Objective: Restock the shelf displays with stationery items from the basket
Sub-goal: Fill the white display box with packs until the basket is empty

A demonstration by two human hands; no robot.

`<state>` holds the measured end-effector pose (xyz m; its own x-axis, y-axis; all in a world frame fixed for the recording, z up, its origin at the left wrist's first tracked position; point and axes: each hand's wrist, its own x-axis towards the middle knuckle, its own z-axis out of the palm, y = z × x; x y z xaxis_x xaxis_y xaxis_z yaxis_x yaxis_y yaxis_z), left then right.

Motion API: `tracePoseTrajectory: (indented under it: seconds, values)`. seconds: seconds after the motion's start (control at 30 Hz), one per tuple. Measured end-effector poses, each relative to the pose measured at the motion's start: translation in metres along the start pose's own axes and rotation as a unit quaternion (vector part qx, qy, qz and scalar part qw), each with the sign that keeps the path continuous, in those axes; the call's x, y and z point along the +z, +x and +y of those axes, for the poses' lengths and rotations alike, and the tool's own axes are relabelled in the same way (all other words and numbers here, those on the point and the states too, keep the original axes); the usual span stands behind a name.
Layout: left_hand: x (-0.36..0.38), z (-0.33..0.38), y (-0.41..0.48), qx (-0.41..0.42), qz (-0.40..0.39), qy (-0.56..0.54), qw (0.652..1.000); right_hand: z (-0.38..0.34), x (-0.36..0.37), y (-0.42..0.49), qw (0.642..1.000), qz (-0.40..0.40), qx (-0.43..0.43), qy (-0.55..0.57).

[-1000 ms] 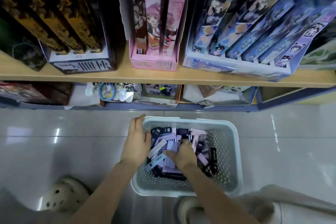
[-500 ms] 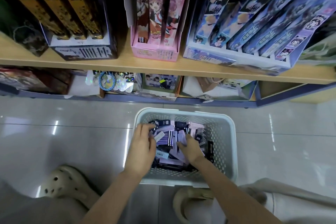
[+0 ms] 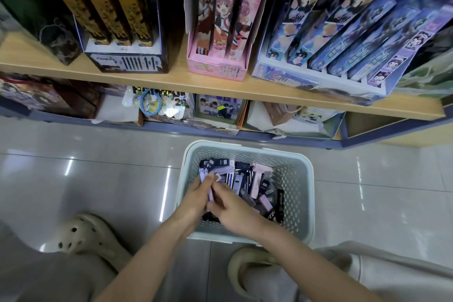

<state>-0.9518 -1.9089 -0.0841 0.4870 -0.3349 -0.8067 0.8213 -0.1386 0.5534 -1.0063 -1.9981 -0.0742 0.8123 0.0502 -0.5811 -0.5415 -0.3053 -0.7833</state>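
I see left hand point(image 3: 195, 197) curled round lilac packs point(image 3: 210, 194) inside basket point(image 3: 309, 193), left side. Right hand point(image 3: 234, 207) pinches same packs. Both forearms cross basket's near rim.

- This is a shop that sells pens and paper things.
- A long wooden shelf point(image 3: 220, 87) holds open display boxes: a black and gold box point(image 3: 127, 62), a pink box point(image 3: 215, 68) and a blue box point(image 3: 306, 78).
- Each box is packed with rows of the same cartoon packs.
- A plastic basket point(image 3: 305, 179) full of small packs point(image 3: 247, 179) sits on the shiny tile floor point(image 3: 98, 179), near the shelf's front edge.
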Motion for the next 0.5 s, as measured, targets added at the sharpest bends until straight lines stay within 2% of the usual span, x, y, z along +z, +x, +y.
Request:
tracePoseTrajectory:
  seconds: [0.07,0.13,0.2,0.27,0.4,0.5]
  values:
    - [-0.004,0.003,-0.002,0.026,0.015,0.011,0.999,0.002,-0.003,-0.003,0.999,0.004,-0.023,-0.034]
    - [-0.006,0.007,-0.005,0.051,0.016,0.02,0.998,0.011,-0.014,-0.004,0.993,0.111,-0.019,-0.029]
    - [-0.007,0.011,-0.007,0.058,0.016,0.044,0.997,0.031,-0.031,-0.001,0.968,0.247,0.026,-0.032]
    - [-0.007,0.012,-0.007,0.06,0.011,0.059,0.996,0.057,-0.048,0.002,0.946,0.311,0.084,-0.046]
    - [-0.003,0.008,-0.008,0.062,-0.004,0.069,0.996,0.097,-0.067,0.006,0.933,0.318,0.167,-0.028]
    - [0.002,0.002,-0.008,0.054,-0.014,0.07,0.996,0.116,-0.066,0.017,0.932,0.302,0.196,-0.032]
